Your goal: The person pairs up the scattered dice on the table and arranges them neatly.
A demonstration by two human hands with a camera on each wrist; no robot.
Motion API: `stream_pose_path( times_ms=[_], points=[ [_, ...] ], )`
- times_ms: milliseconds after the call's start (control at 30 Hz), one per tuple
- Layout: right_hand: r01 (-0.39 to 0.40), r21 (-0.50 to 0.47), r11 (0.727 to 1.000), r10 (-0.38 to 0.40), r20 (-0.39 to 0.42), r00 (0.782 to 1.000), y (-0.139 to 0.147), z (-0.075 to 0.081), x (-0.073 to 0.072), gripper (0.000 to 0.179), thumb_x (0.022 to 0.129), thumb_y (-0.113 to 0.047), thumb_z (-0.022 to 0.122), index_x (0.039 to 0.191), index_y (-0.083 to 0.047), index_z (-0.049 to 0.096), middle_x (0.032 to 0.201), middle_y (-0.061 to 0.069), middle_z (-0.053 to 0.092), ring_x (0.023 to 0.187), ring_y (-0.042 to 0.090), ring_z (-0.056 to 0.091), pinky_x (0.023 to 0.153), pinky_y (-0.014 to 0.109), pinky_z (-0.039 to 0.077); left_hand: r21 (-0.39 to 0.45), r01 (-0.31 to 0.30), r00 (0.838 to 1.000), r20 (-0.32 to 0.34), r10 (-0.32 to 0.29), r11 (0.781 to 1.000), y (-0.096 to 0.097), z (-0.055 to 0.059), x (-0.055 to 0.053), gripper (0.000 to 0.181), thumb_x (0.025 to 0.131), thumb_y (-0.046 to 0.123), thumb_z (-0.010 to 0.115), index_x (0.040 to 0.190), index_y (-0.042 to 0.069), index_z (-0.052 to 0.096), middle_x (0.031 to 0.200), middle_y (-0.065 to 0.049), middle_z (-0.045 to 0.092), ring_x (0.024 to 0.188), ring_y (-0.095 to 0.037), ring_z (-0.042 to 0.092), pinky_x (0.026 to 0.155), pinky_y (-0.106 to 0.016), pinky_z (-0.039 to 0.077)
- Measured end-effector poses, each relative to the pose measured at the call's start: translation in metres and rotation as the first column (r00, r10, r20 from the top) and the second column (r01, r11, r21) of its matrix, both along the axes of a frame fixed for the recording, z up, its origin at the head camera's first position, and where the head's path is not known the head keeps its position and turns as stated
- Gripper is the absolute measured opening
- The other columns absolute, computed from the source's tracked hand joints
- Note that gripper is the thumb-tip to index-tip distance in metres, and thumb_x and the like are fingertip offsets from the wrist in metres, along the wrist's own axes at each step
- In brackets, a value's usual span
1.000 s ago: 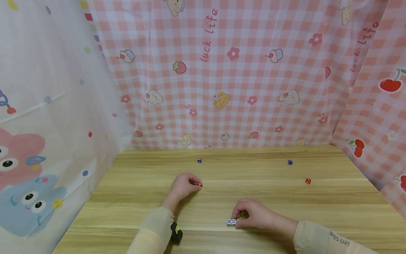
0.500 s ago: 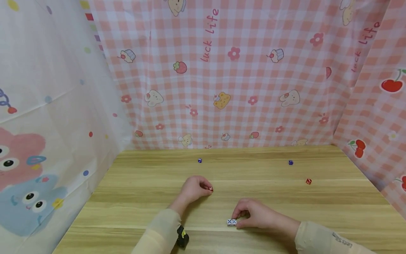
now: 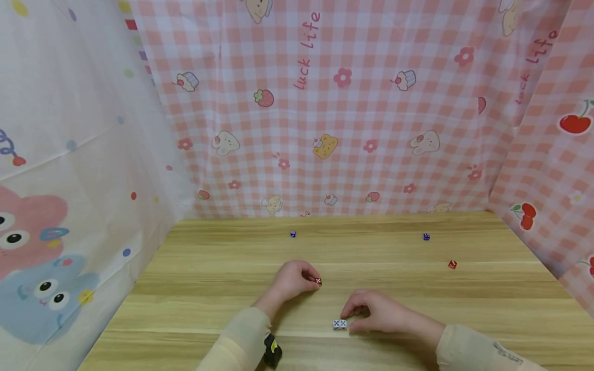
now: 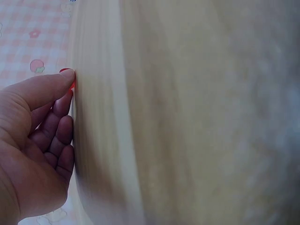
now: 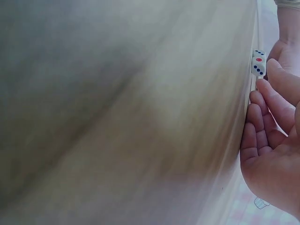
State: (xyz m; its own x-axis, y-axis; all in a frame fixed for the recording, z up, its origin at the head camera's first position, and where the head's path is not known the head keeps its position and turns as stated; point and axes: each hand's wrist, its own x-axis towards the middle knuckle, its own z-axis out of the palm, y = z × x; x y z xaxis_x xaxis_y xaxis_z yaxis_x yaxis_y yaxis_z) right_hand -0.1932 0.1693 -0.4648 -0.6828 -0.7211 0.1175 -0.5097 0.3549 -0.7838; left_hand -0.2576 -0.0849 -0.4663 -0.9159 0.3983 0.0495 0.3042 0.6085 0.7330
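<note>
Between thumb and forefinger, my left hand (image 3: 294,281) pinches a red die (image 3: 318,282) over the middle of the table; in the left wrist view only slivers of the red die (image 4: 67,71) show past the thumb. Two white dice (image 3: 340,324) with blue pips sit side by side nearer the front. Just to their right is my right hand (image 3: 378,312), thumb and forefinger parted and a small gap between them and the nearer die. The right wrist view shows a white die (image 5: 258,65) just beyond the fingertips, one red pip facing up.
On the wooden table (image 3: 209,268) a blue die (image 3: 293,234) lies at the back centre, another blue die (image 3: 426,237) at the back right, and a second red die (image 3: 452,265) in front of that one. A pink checked cloth (image 3: 343,113) hangs behind.
My left hand has moved right and toward the front with the red die, closer to the white dice. My right thumb and forefinger have come off the white die and parted slightly.
</note>
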Motion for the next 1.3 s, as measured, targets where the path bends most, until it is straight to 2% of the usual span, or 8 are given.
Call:
stream_pose_path(
  times_ms=[167, 400, 667, 1000, 1300],
  points=[
    [0.012, 0.009, 1.0, -0.012, 0.039, 0.999, 0.005, -0.001, 0.001, 0.018, 0.088, -0.022, 0.077, 0.103, -0.014, 0.073, 0.102, -0.006, 0.065, 0.092, 0.009, 0.059, 0.081, 0.027, 0.051, 0.004, 0.019, 1.0, 0.006, -0.019, 1.0, 0.005, -0.001, 0.001, 0.013, 0.076, 0.009, 0.085, 0.084, 0.012, 0.075, 0.078, 0.008, 0.068, 0.073, -0.003, 0.059, 0.073, -0.025, 0.048],
    [0.007, -0.05, 0.999, -0.005, 0.037, 0.999, 0.017, 0.0, 0.002, 0.017, 0.09, -0.014, 0.073, 0.105, -0.006, 0.07, 0.099, 0.001, 0.068, 0.09, 0.01, 0.062, 0.078, 0.027, 0.053, -0.019, 0.028, 0.999, 0.018, -0.028, 0.999, 0.012, -0.002, 0.005, 0.012, 0.077, 0.011, 0.085, 0.084, 0.013, 0.075, 0.077, 0.011, 0.067, 0.073, -0.004, 0.057, 0.073, -0.025, 0.047],
    [0.085, -0.058, 0.995, -0.083, 0.042, 0.996, 0.034, 0.005, 0.006, 0.021, 0.093, -0.016, 0.07, 0.11, -0.003, 0.069, 0.099, 0.004, 0.068, 0.089, 0.005, 0.06, 0.077, 0.026, 0.051, -0.023, 0.053, 0.998, 0.042, -0.052, 0.998, 0.019, -0.001, 0.01, 0.013, 0.077, 0.009, 0.085, 0.082, 0.016, 0.074, 0.077, 0.012, 0.065, 0.074, -0.005, 0.057, 0.074, -0.027, 0.047],
    [0.156, -0.082, 0.984, -0.16, -0.044, 0.986, 0.065, 0.005, 0.006, 0.02, 0.095, -0.011, 0.067, 0.111, 0.002, 0.068, 0.103, 0.01, 0.069, 0.089, 0.005, 0.059, 0.075, 0.025, 0.051, 0.0, 0.105, 0.993, 0.045, -0.105, 0.994, 0.027, 0.0, 0.016, 0.013, 0.076, 0.005, 0.085, 0.08, 0.012, 0.075, 0.075, 0.01, 0.066, 0.07, -0.002, 0.058, 0.071, -0.022, 0.048],
    [0.239, -0.083, 0.968, -0.245, -0.081, 0.966, 0.091, 0.006, 0.01, 0.02, 0.095, -0.009, 0.066, 0.111, 0.002, 0.068, 0.103, 0.01, 0.069, 0.09, 0.004, 0.06, 0.075, 0.024, 0.051, -0.007, 0.115, 0.989, 0.096, -0.114, 0.993, 0.03, 0.003, 0.02, 0.013, 0.078, 0.006, 0.084, 0.08, 0.014, 0.074, 0.074, 0.011, 0.064, 0.069, -0.003, 0.057, 0.068, -0.023, 0.048]
  ],
)
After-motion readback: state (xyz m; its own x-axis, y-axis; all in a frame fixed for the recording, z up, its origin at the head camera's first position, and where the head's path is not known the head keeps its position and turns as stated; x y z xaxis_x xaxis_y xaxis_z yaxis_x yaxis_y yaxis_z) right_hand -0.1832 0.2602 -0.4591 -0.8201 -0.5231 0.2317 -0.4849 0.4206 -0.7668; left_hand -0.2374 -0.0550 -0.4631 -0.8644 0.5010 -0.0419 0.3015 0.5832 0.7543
